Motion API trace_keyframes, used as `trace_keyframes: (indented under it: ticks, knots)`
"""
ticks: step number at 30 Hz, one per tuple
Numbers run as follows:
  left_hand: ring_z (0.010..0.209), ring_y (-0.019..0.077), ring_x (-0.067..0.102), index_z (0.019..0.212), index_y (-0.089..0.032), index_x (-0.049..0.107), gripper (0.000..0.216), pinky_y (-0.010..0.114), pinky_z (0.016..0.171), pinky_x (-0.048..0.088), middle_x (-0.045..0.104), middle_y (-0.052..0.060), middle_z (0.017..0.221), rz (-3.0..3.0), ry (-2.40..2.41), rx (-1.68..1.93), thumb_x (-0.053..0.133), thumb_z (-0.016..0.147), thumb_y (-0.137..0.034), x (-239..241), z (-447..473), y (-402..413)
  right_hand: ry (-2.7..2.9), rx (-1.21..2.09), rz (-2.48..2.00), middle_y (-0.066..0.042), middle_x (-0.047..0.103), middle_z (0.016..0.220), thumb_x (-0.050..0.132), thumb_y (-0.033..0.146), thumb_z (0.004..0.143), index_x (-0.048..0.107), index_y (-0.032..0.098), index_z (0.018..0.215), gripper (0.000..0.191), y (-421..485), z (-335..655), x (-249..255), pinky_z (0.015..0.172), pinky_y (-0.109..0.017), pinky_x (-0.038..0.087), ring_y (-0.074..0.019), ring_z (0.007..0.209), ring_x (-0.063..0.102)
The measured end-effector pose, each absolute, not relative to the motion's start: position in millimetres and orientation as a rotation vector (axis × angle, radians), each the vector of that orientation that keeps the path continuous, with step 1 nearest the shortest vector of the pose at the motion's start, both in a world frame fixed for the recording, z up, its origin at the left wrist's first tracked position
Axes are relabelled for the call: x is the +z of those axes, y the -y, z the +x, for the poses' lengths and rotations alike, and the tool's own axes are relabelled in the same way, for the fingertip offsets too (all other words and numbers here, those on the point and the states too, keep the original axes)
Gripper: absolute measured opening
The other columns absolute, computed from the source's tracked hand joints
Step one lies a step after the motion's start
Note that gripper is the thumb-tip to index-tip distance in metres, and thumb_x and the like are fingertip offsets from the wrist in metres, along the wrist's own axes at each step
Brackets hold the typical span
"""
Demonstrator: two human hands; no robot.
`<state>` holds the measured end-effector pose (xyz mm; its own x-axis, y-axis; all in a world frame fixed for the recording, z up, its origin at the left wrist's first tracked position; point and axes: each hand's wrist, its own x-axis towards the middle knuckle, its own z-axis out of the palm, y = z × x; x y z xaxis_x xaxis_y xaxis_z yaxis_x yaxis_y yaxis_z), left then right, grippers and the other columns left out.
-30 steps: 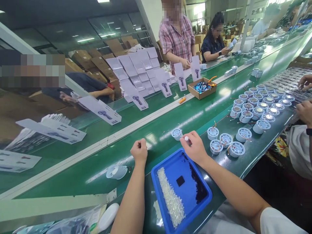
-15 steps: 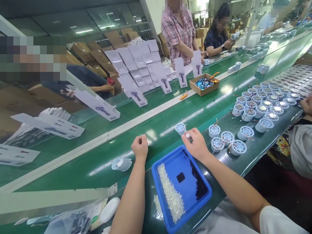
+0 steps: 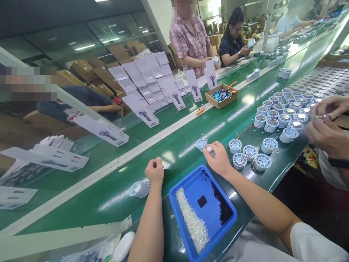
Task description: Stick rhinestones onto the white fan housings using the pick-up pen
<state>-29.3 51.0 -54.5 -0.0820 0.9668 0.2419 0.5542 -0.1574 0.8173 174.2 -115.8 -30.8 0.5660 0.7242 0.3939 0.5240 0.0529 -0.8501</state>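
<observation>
My left hand (image 3: 155,171) rests on the green belt as a closed fist, pinching something too small to make out. Just to its left a translucent round part (image 3: 139,189) lies on the belt. My right hand (image 3: 218,159) is closed round a small white-capped piece (image 3: 209,149), held beside a round white fan housing (image 3: 201,143). A blue tray (image 3: 215,233) sits between my forearms, with a strip of tiny clear parts (image 3: 192,220) and a dark patch inside.
Several white fan housings (image 3: 252,154) with wires stand right of my hand, many more further along (image 3: 283,109). A neighbour's hands (image 3: 325,125) work at the right. A cardboard box (image 3: 221,96) and white product cartons (image 3: 152,82) line the far side, where people stand.
The view has shifted slightly. The translucent part has drifted right along the belt toward my left hand. The neighbour's hands have come into view at the right. My own hands have hardly moved.
</observation>
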Motion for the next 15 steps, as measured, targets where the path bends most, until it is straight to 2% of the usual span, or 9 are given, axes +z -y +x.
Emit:
trace_keyframes:
  ticks: [4, 7, 11, 15]
  knots:
    - [0.052, 0.0135, 0.045, 0.058, -0.021, 0.046, 0.027, 0.028, 0.059, 0.04, 0.044, -0.003, 0.047, 1.741, -1.68, 1.136, 0.048, 0.072, -0.044, -53.6, -30.7, -49.8, 1.097, 0.285, -1.688, -0.003, 0.054, 0.075, 0.058, 0.023, 0.085, 0.054, 0.02, 0.063, 0.023, 113.2, 172.4, -31.2, 0.077, -0.032, 0.043, -0.0174, 0.077, 0.05]
    - [0.054, 0.0148, 0.046, 0.058, -0.022, 0.046, 0.028, 0.029, 0.06, 0.041, 0.045, -0.003, 0.048, 1.782, -1.696, 1.102, 0.046, 0.072, -0.046, -52.3, -32.7, -47.8, 1.09, 0.283, -1.633, -0.002, 0.05, 0.075, 0.057, 0.023, 0.086, 0.047, 0.02, 0.063, 0.026, 112.3, 170.6, -30.1, 0.079, -0.031, 0.041, -0.0169, 0.079, 0.049]
    - [0.057, 0.0164, 0.048, 0.057, -0.022, 0.047, 0.03, 0.031, 0.064, 0.043, 0.048, -0.001, 0.05, 1.857, -1.689, 1.057, 0.046, 0.071, -0.049, -46.3, -32.2, -40.9, 1.077, 0.379, -1.676, 0.002, 0.041, 0.067, 0.06, 0.02, 0.083, 0.037, 0.021, 0.058, 0.034, 110.3, 168.1, -32.4, 0.07, -0.03, 0.037, -0.0148, 0.069, 0.042]
    - [0.062, 0.0193, 0.052, 0.058, -0.023, 0.049, 0.031, 0.034, 0.07, 0.045, 0.05, 0.001, 0.053, 1.915, -1.7, 0.988, 0.046, 0.068, -0.052, -31.7, -28.4, -39.6, 1.047, 0.329, -1.615, 0.003, 0.04, 0.065, 0.059, 0.02, 0.084, 0.034, 0.021, 0.059, 0.035, 106.6, 167.1, -37.5, 0.066, -0.027, 0.036, -0.0129, 0.066, 0.04]
